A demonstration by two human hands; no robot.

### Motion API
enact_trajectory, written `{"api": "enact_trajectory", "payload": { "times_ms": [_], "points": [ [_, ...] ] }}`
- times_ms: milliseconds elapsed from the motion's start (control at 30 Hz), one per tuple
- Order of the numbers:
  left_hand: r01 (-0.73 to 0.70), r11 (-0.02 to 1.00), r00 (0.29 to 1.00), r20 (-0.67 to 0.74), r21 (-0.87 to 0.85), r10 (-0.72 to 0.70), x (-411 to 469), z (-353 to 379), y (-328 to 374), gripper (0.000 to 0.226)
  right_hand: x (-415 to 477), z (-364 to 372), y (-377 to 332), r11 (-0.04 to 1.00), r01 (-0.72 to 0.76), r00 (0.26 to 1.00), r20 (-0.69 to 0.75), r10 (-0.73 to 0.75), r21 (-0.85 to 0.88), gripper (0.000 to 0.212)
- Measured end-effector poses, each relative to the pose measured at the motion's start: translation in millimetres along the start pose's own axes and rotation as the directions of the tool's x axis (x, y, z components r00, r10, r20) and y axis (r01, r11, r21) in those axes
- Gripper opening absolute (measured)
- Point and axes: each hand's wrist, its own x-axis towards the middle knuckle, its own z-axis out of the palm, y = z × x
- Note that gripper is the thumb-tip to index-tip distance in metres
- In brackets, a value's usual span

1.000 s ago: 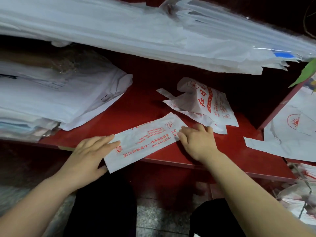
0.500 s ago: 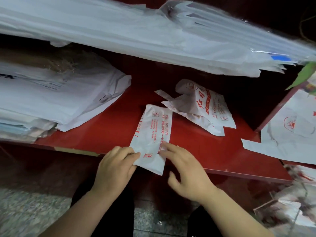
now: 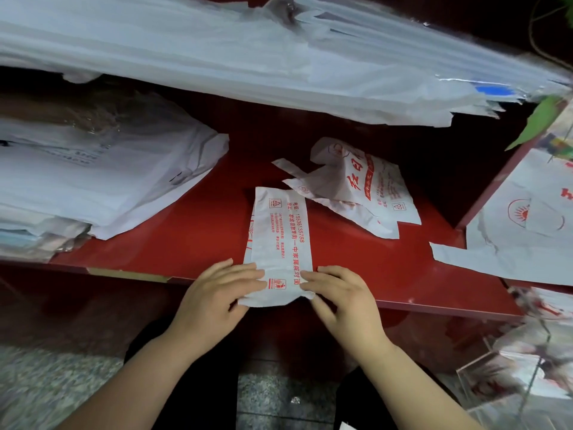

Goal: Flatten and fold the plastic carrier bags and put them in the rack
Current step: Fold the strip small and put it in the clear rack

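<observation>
Folded bag (image 3: 279, 243): white, red print, narrow strip on red shelf (image 3: 192, 231), near end overhanging the front edge at 6 o'clock.
Left hand (image 3: 217, 293): pinches near-left corner.
Right hand (image 3: 344, 296): pinches near-right corner.

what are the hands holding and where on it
The left hand and right hand hold the folded bag by its near end, one on each side edge.

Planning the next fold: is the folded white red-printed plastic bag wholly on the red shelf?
No: the near end of the folded white red-printed plastic bag hangs past the red shelf's front edge.
</observation>
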Motion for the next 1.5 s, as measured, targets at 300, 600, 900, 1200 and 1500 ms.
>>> {"api": "enact_trajectory", "payload": {
  "times_ms": [300, 600, 900, 1200, 1500],
  "points": [
    [0.313, 0.905, 0.906, -0.193, -0.289, -0.376, 6.3, -0.3, 19.3, 0.046, 8.3, -9.1, -13.0, 0.909, -0.352, 0.936, 0.070, 0.345, 0.225, 0.045],
    [0.493, 0.840, 0.818, -0.209, -0.225, -0.536, 34.1, -0.8, 27.1, 0.031, 38.7, -5.0, -15.4, 0.863, -0.492, 0.866, 0.168, 0.471, 0.113, 0.030],
    [0.380, 0.905, 0.890, -0.341, 0.188, -0.303, 33.9, 6.4, 15.7, 0.033, 44.5, 6.1, -17.9, 0.874, -0.473, 0.868, 0.109, 0.484, -0.112, 0.019],
    [0.083, 0.964, 0.973, -0.229, 0.253, -0.023, 34.9, 9.4, 3.8, 0.029, 41.6, 6.5, -19.0, 0.900, -0.388, 0.910, 0.071, 0.408, -0.197, 0.020],
    [-0.198, 0.937, 0.980, 0.082, 0.289, 0.182, 4.9, 5.0, -5.7, 0.055, 18.0, -6.9, -21.6, 0.962, -0.080, 0.966, 0.216, 0.139, -0.261, 0.043]
  ]
}}
